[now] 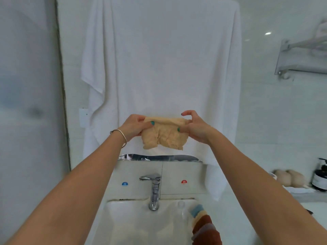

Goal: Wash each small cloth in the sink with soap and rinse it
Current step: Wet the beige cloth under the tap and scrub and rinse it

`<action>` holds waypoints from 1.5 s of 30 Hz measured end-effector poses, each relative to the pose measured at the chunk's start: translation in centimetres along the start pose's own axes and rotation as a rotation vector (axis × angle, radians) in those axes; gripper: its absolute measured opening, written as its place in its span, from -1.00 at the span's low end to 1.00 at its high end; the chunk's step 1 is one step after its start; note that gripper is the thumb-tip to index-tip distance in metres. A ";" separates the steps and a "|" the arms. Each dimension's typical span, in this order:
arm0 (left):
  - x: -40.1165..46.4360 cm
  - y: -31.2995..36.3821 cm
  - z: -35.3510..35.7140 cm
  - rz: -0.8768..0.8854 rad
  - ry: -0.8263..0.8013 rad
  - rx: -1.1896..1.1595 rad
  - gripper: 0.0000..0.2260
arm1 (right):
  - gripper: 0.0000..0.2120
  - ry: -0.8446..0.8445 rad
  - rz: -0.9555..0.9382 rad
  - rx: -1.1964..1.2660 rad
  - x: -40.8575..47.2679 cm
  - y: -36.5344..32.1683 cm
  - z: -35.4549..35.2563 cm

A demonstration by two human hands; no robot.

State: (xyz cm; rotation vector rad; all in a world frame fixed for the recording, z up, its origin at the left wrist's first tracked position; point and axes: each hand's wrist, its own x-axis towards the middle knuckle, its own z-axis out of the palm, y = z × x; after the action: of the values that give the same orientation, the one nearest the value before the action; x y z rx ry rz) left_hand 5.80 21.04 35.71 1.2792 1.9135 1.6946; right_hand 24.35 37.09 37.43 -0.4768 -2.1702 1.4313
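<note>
forearms: nearest the camera, mine, running in from the lower left and lower right corners toward the middle of the frame.

white towel (159, 68): hangs across the upper centre, behind everything I hold.

sink (123, 218): bottom centre, directly below my hands; the basin looks pale and no water runs that I can see.

striped cloth (205, 225): draped on the sink's right rim, blue, cream and rust bands; I judge it another piece of the wash.

peach cloth (163, 135): mid-frame, held up in the air well above the tap, top edge stretched left to right, the rest hanging crumpled below.

left hand (132, 128): pinches the cloth's left top corner, thumb in front, fingers curled behind.

right hand (194, 129): pinches the right top corner; index finger lifted free above.

key relation: cloth's long axis runs horizontally between both hands, each equally near; the sink lies straight down from it, so any lowering is vertical toward the tap.

tap (153, 190): chrome, lower centre, between cloth and basin.

dark bottle (320, 177): right edge; label too blurred to read.

markings: blue sticker (125, 184) left of the tap, red sticker (184, 182) right; characters illegible, probably cold and hot.
</note>
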 end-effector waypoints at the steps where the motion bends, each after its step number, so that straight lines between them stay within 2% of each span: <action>1: 0.3 0.1 0.0 -0.004 0.063 0.031 -0.70 | -0.53 0.031 0.020 -0.038 0.0 -0.1 -0.2; 4: 0.6 0.7 0.0 0.006 0.158 0.156 -0.76 | -0.80 0.128 0.067 -0.008 0.4 -0.3 -0.5; 8: 0.8 1.3 -0.3 0.015 0.128 0.371 -0.70 | -0.78 0.189 0.072 0.052 0.9 -0.1 -0.1; 11: 0.8 1.3 -0.9 -0.028 0.056 0.277 -0.74 | -0.73 0.213 0.042 0.006 0.8 -0.2 0.7; 14: 0.3 1.4 -1.8 -0.076 -0.035 0.093 -0.79 | -0.57 0.237 -0.064 0.115 0.3 0.1 0.9; 16: 0.2 1.3 -2.3 -0.117 -0.083 0.059 -0.80 | -0.55 0.248 -0.150 0.155 0.1 0.3 1.0; 19: -0.1 1.5 -2.5 -0.190 -0.152 0.015 -0.70 | -0.60 0.282 -0.197 0.124 -0.1 0.5 1.4; 23: -0.9 1.1 -2.6 -0.234 -0.249 -0.161 -0.60 | -0.54 0.222 -0.195 0.119 -0.6 0.8 1.5; 27: -1.2 -0.2 -1.8 -0.170 -0.136 -0.114 -0.62 | -0.52 0.209 -0.219 0.101 -1.2 0.4 1.2; 29: -1.2 -0.7 -1.7 -0.099 -0.077 -0.043 -0.64 | -0.50 0.201 -0.249 0.096 -1.5 0.3 1.1; 32: -1.2 -0.8 -2.3 -0.004 -0.042 0.114 -0.57 | -0.47 0.209 -0.246 0.164 -1.8 0.8 0.7; 34: -1.2 -0.7 -2.6 0.009 0.012 0.182 -0.62 | -0.45 0.209 -0.233 0.205 -1.9 1.3 0.2; 36: -1.4 -0.8 -2.9 -0.004 0.026 0.116 -0.67 | -0.45 0.191 -0.216 0.256 -1.8 1.8 -0.2; 39: -1.9 -1.1 -3.2 -0.065 -0.043 -0.202 -0.71 | -0.43 0.191 -0.185 0.317 -1.8 2.3 -0.6; 41: -2.2 -1.5 -3.2 -0.088 -0.087 -0.351 -0.66 | -0.46 0.193 -0.178 0.307 -1.7 2.4 -0.6; 43: -2.4 -1.9 -3.2 -0.077 -0.101 -0.404 -0.60 | -0.55 0.176 -0.191 0.247 -1.9 2.3 -0.3; 45: -2.6 -2.4 -3.3 -0.059 -0.049 -0.395 -0.61 | -0.58 0.183 -0.188 0.185 -2.0 2.1 -0.1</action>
State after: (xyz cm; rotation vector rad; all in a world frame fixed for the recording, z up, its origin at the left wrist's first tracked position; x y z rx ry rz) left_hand 3.98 17.10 33.60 1.0875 1.4746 1.8710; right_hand 26.08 36.90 35.10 -0.3140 -1.8657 1.4090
